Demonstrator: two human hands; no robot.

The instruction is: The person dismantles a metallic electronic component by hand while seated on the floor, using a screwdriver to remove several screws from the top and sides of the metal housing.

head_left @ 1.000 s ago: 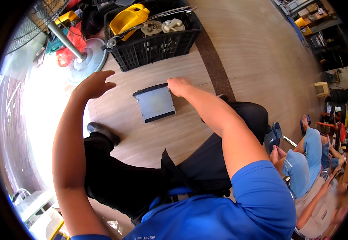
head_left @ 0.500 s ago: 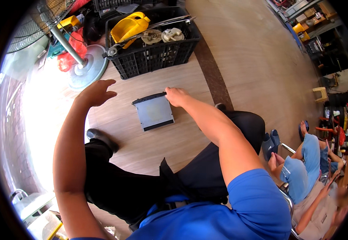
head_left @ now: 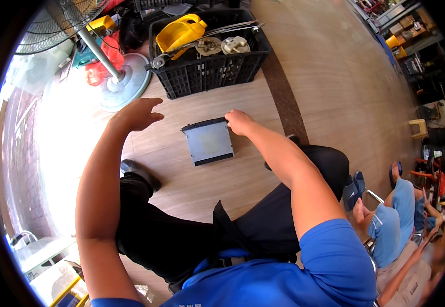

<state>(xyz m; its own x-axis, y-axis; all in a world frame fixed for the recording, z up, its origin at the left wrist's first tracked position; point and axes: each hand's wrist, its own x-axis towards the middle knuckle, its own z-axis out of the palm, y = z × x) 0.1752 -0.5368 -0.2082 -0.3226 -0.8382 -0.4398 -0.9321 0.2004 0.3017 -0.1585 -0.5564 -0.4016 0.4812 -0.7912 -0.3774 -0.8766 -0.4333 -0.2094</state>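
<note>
Gripping the grey flat device (head_left: 209,142) by its far corner, your right hand (head_left: 239,122) is setting it on the floor (head_left: 222,189); your left hand (head_left: 135,113) hovers open and empty, so bring it in to steady the near edge.

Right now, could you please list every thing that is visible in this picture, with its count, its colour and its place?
flat metal box: one, grey with a dark rim, on the wooden floor at centre
plastic crate: one, black, on the floor beyond the box
jug: one, yellow, inside the crate at its left
round metal parts: two, grey, inside the crate at its right
standing fan: one, grey, round base on the floor left of the crate
seated people: at least two, in blue clothes, at the right edge
left hand: one, open, raised above the floor left of the box
right hand: one, gripping the box's far right corner
</note>
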